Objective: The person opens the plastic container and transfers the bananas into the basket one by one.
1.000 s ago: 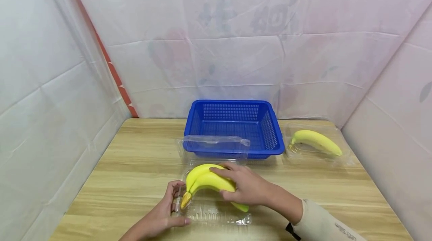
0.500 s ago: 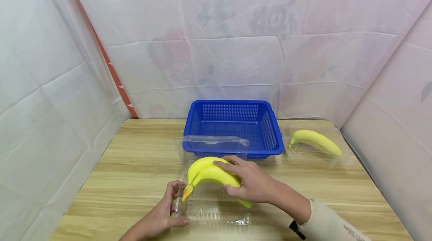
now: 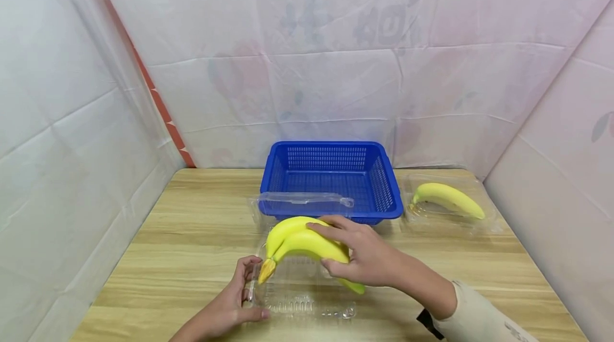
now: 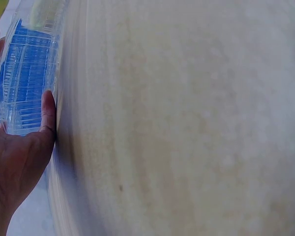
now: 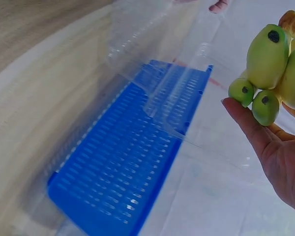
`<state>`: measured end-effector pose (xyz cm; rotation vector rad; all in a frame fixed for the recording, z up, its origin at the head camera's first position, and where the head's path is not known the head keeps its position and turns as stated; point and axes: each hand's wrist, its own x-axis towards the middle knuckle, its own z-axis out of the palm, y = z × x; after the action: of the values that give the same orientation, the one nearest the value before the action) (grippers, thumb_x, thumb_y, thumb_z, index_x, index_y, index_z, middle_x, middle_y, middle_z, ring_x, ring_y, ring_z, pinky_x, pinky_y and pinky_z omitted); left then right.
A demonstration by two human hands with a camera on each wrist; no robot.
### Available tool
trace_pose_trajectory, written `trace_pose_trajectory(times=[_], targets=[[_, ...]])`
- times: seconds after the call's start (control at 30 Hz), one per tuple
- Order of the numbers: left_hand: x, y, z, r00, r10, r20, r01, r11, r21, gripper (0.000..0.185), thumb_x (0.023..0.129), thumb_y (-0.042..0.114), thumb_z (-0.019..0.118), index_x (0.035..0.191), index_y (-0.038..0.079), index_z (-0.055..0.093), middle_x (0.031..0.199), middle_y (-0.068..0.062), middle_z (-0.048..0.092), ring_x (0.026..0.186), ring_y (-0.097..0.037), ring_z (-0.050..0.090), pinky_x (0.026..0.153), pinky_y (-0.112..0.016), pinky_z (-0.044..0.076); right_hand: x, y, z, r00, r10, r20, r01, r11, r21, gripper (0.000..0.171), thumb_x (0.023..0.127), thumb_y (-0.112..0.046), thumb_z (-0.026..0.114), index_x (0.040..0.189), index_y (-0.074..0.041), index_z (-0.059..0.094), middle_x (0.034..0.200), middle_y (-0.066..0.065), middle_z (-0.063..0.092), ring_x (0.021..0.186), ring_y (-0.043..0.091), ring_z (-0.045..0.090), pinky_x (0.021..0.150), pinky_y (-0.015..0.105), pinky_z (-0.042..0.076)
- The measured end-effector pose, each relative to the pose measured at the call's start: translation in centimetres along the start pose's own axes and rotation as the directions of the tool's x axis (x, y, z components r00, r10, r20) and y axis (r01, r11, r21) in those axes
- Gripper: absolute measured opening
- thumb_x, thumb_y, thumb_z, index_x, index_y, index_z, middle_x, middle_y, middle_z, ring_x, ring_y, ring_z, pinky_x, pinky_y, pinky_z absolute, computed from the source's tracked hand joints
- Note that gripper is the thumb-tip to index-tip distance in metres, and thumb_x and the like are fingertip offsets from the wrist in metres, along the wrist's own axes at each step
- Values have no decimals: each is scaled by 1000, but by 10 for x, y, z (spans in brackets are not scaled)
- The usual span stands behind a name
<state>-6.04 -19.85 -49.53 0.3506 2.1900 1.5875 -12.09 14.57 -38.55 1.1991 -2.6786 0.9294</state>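
Wooden counter (image 3: 192, 235), white sheeting walls on three sides. Blue basket (image 3: 331, 179) at back centre of counter, nothing visible inside. Clear clamshell box (image 3: 302, 288) open in front of basket, hinged lid (image 3: 304, 204) standing up against basket's front wall, tray part flat on counter. Second clear box (image 3: 451, 209) at far right, near counter's back corner, single banana (image 3: 448, 199) lying in it, well apart from both hands. Banana bunch (image 3: 299, 243) gripped from above by right hand (image 3: 360, 257), fingers (image 3: 331, 229) curled over top of bunch, thumb under near side; bunch lifted just above open tray, stem end pointing down-left, close to left hand. From right wrist view, bunch's dark tips (image 5: 265, 64) seen end-on against palm, basket and clear lid behind. Left hand (image 3: 235, 299) at tray's left edge, fingers (image 3: 249, 273) curled round corner of clear box, thumb (image 3: 256, 314) along its front rim. Left wrist view: thumb (image 4: 48, 110) pressed on clear plastic wall, rest blurred. Cream sleeve (image 3: 479, 318) on right forearm.
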Motion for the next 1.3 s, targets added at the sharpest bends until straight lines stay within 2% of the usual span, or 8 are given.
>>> trace_pose_trajectory(times=[0.23, 0.47, 0.53, 0.93, 1.0, 1.1, 1.17, 1.3], targets=[[0, 1, 0, 1000, -25, -1, 25, 1000, -2, 95, 89, 21, 87, 156, 17, 20, 168, -20, 31, 136, 9, 41, 102, -19, 48, 1, -8, -16, 994, -82, -66, 86, 995, 60, 67, 92, -23, 78, 156, -27, 57, 145, 10, 65, 76, -3, 57, 61, 17, 53], [1, 1, 1, 999, -48, 8, 48, 998, -30, 95, 90, 20, 85, 156, 15, 18, 164, -24, 34, 149, -34, 39, 96, -19, 48, 4, -12, -38, 983, -114, -145, 123, 991, 55, 66, 92, -18, 78, 154, -23, 59, 145, 11, 66, 92, 6, 66, 66, 16, 56], [1, 1, 1, 999, -43, 9, 44, 998, -35, 95, 90, 20, 85, 156, 15, 17, 165, -23, 33, 150, -39, 37, 97, -19, 48, 5, -12, -45, 980, -113, -162, 123, 991, 52, 64, 92, -18, 78, 153, -22, 60, 145, 12, 66, 94, 8, 67, 67, 17, 57], [0, -1, 2, 1000, 15, 7, -14, 1000, -23, 93, 92, 19, 84, 157, 11, 18, 169, -23, 27, 153, -51, 32, 104, -19, 47, 16, 4, -77, 966, -48, -254, 72, 993, 88, 63, 93, -10, 78, 152, -21, 61, 148, 8, 65, 99, 10, 67, 69, 25, 63], [0, -1, 1, 1000, 18, 6, -18, 1000, -15, 93, 92, 18, 84, 157, 10, 18, 169, -23, 27, 154, -43, 35, 104, -19, 47, 17, 7, -81, 968, -15, -251, 42, 994, 104, 64, 95, -11, 77, 155, -25, 58, 150, 6, 64, 100, 10, 67, 70, 26, 64], [-1, 0, 2, 1000, 19, 6, -19, 1000, -12, 93, 92, 19, 83, 158, 10, 18, 169, -22, 27, 154, -42, 35, 105, -20, 46, 20, 15, -85, 969, 28, -246, 5, 991, 132, 66, 98, -12, 75, 158, -29, 54, 151, 5, 62, 103, 11, 66, 70, 28, 65], [-1, 0, 2, 1000, 17, 5, -17, 1000, -13, 93, 92, 19, 84, 158, 11, 18, 170, -22, 28, 153, -41, 35, 105, -20, 46, 22, 21, -86, 969, 42, -245, -6, 989, 147, 65, 99, -11, 74, 158, -27, 53, 149, 7, 63, 101, 11, 66, 68, 28, 65], [-2, 2, 2, 1000, 19, 6, -19, 1000, -22, 93, 92, 19, 84, 158, 11, 18, 170, -22, 28, 154, -50, 31, 105, -19, 46, 26, 33, -89, 964, 72, -254, -34, 988, 152, 62, 100, -12, 73, 158, -24, 54, 144, 12, 66, 93, 11, 71, 66, 27, 65]])
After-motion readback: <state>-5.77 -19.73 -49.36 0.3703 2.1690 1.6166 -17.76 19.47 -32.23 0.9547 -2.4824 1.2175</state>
